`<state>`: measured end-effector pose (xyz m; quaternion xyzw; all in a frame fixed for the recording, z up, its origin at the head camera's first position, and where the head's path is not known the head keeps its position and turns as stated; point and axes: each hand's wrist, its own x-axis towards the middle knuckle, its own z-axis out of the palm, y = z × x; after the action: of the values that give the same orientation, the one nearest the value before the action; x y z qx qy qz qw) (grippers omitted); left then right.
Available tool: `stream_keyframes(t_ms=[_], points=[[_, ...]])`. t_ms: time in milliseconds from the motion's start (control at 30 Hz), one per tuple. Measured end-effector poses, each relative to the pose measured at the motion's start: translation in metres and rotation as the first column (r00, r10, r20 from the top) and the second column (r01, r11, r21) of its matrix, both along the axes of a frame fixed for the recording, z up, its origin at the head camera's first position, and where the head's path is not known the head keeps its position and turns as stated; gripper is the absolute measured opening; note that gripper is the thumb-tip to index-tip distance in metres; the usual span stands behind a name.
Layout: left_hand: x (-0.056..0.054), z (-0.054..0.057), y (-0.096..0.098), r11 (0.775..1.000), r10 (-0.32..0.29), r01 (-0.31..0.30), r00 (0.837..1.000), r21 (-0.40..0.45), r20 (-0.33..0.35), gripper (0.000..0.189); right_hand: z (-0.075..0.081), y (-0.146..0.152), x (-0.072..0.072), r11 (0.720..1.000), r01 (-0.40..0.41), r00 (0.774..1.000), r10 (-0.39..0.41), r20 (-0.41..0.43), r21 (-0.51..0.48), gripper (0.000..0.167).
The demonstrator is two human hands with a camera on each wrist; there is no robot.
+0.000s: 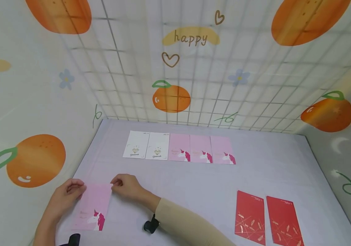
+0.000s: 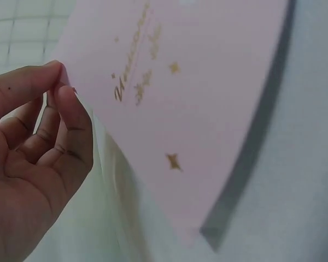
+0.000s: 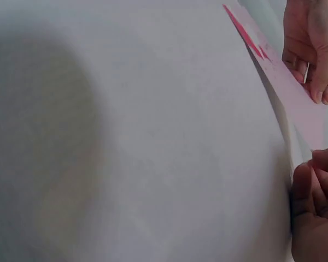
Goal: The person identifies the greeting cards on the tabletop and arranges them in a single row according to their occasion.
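Note:
A pink card (image 1: 90, 200) with a white unicorn head at its lower right lies before me at the front left. My left hand (image 1: 64, 197) pinches its upper left edge between thumb and index finger. At the upper right corner, the thumb and fingertips of my right hand (image 1: 130, 187) pinch the same card. Gold lettering and small stars show on the pink card (image 2: 175, 114) in the left wrist view, where it tilts up from the cloth. Both hands hold that pink card (image 3: 295, 103) in the right wrist view.
At the back stand two white diamond cards (image 1: 157, 147) and three pink unicorn cards (image 1: 200, 147), edge to edge. Two red cards (image 1: 250, 215) with gold feather patterns lie at the front right. A patterned curtain (image 1: 200, 71) borders the pale table (image 1: 187, 184).

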<state>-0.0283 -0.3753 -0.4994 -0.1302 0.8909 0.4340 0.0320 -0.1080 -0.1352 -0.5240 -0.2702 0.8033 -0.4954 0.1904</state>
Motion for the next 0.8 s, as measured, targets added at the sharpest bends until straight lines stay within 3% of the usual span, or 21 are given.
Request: stream_keyframes(t_ms=[167,367,633,800], points=[[-0.002,0.002,0.003,0.999,0.018,-0.019,0.999,0.041,0.029,0.038,-0.001,0.001,0.000,1.000,-0.009,1.000,0.009,0.015,-0.011,0.012],[-0.003,0.008,0.007,0.997,0.007,-0.011,0.998,0.071,0.061,0.050,-0.001,0.002,0.001,0.999,0.036,0.996,-0.033,0.079,-0.038,0.009],[-0.007,0.016,0.012,0.994,-0.028,0.018,0.995,0.110,0.092,0.055,-0.003,0.004,0.004,0.979,0.123,0.963,-0.079,0.258,-0.160,0.011],[-0.010,0.019,0.016,0.992,-0.037,0.028,0.997,0.127,0.074,0.053,-0.003,0.008,0.004,0.968,0.146,0.961,-0.089,0.264,-0.206,0.016]])
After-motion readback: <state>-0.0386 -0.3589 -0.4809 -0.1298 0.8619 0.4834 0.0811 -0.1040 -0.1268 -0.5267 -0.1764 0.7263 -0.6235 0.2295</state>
